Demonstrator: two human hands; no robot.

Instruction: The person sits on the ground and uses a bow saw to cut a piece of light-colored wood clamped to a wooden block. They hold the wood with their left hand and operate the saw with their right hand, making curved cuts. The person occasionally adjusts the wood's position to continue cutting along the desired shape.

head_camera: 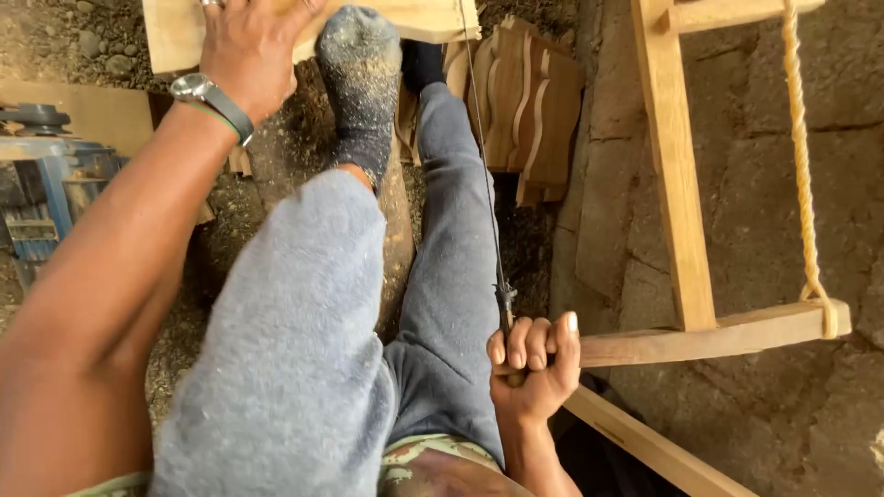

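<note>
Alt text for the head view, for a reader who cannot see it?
Right hand grips the wooden frame saw, its blade running up to a plank that the left hand and a socked foot press down.

A wooden frame saw with thin blade cuts a pale board lying flat.

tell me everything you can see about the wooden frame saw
The frame saw is a pale wooden frame: a long upright bar, a lower crossarm, and a twisted yellowish rope tied round the arm's outer end. A thin dark blade runs from the arm's inner end up to the wooden board. The right hand clasps that arm where the blade joins it.
</note>
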